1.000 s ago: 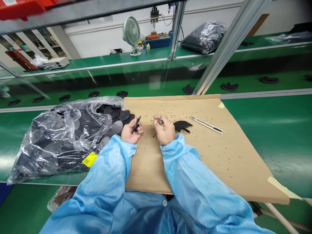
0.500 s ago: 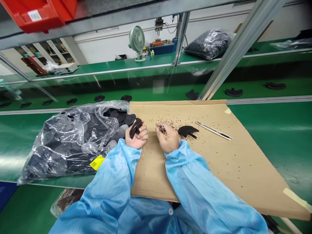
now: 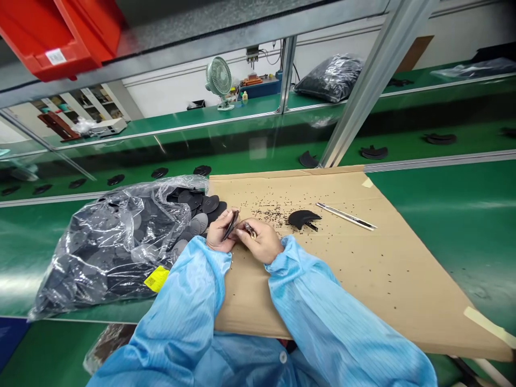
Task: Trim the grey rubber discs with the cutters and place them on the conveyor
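My left hand grips a dark curved plastic part, held up nearly edge-on beside the mouth of the bag. Close against it is my right hand, its fingers curled around a small metal tool whose kind I cannot make out. The right fingertips meet the part's near side, and the exact contact is hidden. A second black curved part with a narrow tab lies on the cardboard sheet, right of my hands. Tiny dark bits are scattered around it.
A clear plastic bag full of flat dark pieces lies at the left. A slim, long white-and-dark tool rests on the cardboard. Beyond, black parts sit along a green belt. A slanted metal post and red bin stand overhead.
My right hand has moved left to meet the curved part. My left hand has turned that part from its broad side to nearly edge-on. The camera view has shifted slightly.
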Motion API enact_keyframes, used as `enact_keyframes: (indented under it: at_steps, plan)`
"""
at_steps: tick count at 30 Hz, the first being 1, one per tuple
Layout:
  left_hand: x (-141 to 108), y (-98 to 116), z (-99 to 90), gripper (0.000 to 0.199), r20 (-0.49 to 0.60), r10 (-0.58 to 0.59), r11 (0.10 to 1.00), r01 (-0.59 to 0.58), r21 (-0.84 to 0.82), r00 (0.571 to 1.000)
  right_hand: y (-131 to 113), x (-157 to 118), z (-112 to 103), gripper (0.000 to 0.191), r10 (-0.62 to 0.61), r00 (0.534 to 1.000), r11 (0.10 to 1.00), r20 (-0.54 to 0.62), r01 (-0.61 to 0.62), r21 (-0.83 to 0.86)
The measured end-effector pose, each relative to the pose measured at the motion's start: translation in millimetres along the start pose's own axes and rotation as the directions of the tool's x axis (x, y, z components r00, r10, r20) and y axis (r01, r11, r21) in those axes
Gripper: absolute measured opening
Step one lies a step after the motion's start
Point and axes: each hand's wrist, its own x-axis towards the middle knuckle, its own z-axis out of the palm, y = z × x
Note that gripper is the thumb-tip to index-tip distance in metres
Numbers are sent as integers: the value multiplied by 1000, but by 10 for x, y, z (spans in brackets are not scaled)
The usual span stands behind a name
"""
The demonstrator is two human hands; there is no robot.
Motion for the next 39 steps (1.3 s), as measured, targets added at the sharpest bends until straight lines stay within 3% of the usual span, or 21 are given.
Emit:
enact_keyframes:
  at_steps: [3, 10, 20, 24, 28, 32, 35, 39]
  plan:
    - [16, -38, 4, 32, -39, 24, 998, -21, 51, 999, -17, 5, 10, 14, 6, 1000, 999, 29, -5, -38]
    - [7, -53, 21, 36, -36, -2, 999, 4, 53, 999, -23, 24, -9, 17, 9, 999, 1000, 37, -8, -26]
    - [-5, -26, 16, 20, 37, -117, 992, 119, -46, 992, -41, 24, -12, 19, 35, 999, 997, 42, -38, 61]
    - [2, -11, 32, 17, 27, -74, 992, 76, -101, 997, 21, 38, -28, 24, 144, 980, 989, -140, -140, 40]
    - [57, -61, 49, 27, -182, 47, 997, -57, -49, 982, 165, 73, -117, 21, 190, 901, 969, -391, -237, -76]
    - [133, -185, 46, 44, -343, 180, 983, -159, 88, 922, 250, 185, -235, 22, 134, 867, 945, -479, -258, -203]
    - [150, -258, 46, 43, -305, 325, 931, -246, 270, 895, 176, 414, -287, 21, 102, 913, 939, -396, -220, -265]
    - [101, -291, 40, 31, -95, 432, 783, -321, 533, 897, -6, 904, -163, 19, 50, 998, 895, -36, -61, -442]
